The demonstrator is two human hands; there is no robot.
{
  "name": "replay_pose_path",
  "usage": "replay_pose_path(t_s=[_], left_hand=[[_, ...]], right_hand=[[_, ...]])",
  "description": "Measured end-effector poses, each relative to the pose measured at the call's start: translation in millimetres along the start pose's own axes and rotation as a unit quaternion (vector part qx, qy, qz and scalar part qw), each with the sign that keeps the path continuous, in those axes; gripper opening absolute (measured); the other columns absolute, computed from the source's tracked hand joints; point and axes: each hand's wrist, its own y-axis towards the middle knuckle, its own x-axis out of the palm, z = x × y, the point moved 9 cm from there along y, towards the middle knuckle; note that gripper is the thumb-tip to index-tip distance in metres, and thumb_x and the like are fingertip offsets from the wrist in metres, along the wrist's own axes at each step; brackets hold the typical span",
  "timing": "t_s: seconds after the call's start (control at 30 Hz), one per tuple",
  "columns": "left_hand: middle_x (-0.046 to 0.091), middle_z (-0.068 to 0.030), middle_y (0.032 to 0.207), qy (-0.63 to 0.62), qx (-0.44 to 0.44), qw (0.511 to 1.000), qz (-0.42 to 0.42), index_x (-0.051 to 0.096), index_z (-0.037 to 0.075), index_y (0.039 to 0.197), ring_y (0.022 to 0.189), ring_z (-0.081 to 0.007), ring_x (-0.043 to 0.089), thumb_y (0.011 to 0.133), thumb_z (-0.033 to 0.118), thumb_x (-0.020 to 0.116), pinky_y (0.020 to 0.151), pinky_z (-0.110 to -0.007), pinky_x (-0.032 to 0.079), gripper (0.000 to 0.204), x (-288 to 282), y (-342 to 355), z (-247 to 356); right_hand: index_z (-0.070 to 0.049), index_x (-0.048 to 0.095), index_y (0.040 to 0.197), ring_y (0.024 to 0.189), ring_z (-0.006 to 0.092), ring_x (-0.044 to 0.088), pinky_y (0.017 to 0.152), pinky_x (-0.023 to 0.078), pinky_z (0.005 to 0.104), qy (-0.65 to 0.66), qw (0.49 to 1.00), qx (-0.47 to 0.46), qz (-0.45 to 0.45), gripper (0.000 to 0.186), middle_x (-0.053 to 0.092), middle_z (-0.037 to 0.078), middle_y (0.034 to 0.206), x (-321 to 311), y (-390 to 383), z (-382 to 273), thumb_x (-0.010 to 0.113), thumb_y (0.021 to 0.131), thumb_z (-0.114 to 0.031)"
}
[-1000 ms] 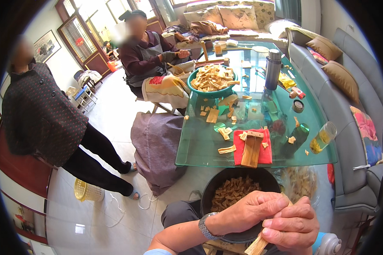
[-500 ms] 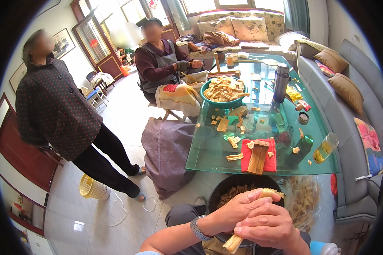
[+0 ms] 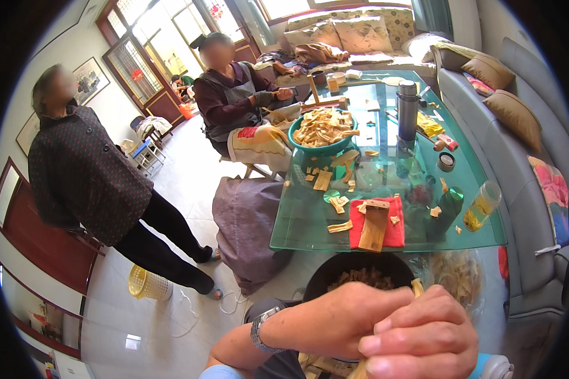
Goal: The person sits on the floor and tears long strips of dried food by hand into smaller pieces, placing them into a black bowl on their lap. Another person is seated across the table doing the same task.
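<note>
A pale yellow, fibrous wood-like strip (image 3: pixel 418 288) is held between both my hands in front of my lap. My left hand (image 3: pixel 344 316), with a metal watch on its wrist, is closed around it. My right hand (image 3: pixel 427 338) is pressed against the left, fingers curled over the strip. Only one end shows above the knuckles, and a bit of the other shows below; the middle is hidden by my fingers. Just beyond my hands stands a dark round basin (image 3: pixel 325 271) with brownish pieces in it.
A glass table (image 3: pixel 284 234) carries a wooden block (image 3: pixel 375 225) on a red cloth (image 3: pixel 395 237), a teal basin (image 3: pixel 294 140) of yellow strips, a thermos (image 3: pixel 408 110) and a glass jar (image 3: pixel 482 206). One person sits at its left side; another stands left. A plastic bag (image 3: pixel 456 275) lies right.
Both hands have risen closer to the camera and turned, staying closed around the strip. The view has shifted slightly. The standing person remains at the left.
</note>
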Motion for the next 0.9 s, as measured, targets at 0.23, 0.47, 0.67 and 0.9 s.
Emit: replay_pose_path(t_s=[0.23, 0.47, 0.67, 0.9], left_hand=[[0.062, -0.0168, 0.077, 0.088, 0.018, 0.991, -0.103, 0.055, 0.003, 0.104, 0.071, -0.0415, 0.064, 0.089, 0.011, 0.068, 0.062, -0.046, 0.051, 0.021, 28, 12, 10], [0.057, -0.0183, 0.070, 0.070, -0.063, 0.978, -0.184, 0.050, 0.002, 0.099, 0.066, -0.0425, 0.061, 0.096, 0.010, 0.063, 0.058, -0.047, 0.048, 0.016, 52, -2, -3], [0.057, -0.0183, 0.072, 0.046, -0.086, 0.978, -0.187, 0.051, 0.002, 0.105, 0.068, -0.0423, 0.061, 0.100, 0.011, 0.062, 0.057, -0.047, 0.046, 0.015, 47, -21, 9], [0.063, -0.0180, 0.082, 0.085, -0.081, 0.988, -0.098, 0.061, 0.002, 0.114, 0.075, -0.0409, 0.063, 0.102, 0.010, 0.062, 0.061, -0.043, 0.048, 0.014, 18, -29, 53]], right_hand=[[-0.004, 0.077, 0.098, 0.081, 0.0240, 0.069, 0.062, 0.048, 0.0314, -0.029, 0.998, -0.008, 0.047, 0.053, 0.075, 0.010, 0.094, -23, 8, -25, 0.062, 0.098, -0.055], [-0.007, 0.078, 0.097, 0.081, 0.0220, 0.068, 0.060, 0.046, 0.0297, -0.001, 0.994, 0.108, 0.032, 0.056, 0.075, 0.007, 0.093, -38, 11, -36, 0.059, 0.097, -0.059], [-0.007, 0.078, 0.098, 0.082, 0.0223, 0.068, 0.061, 0.050, 0.0312, 0.013, 0.976, 0.206, 0.066, 0.058, 0.075, 0.007, 0.094, -39, 3, -51, 0.055, 0.099, -0.061], [-0.010, 0.076, 0.107, 0.085, 0.0193, 0.073, 0.073, 0.057, 0.0312, -0.087, 0.985, 0.151, -0.007, 0.029, 0.077, 0.008, 0.101, -43, 8, -47, 0.084, 0.083, -0.024]])
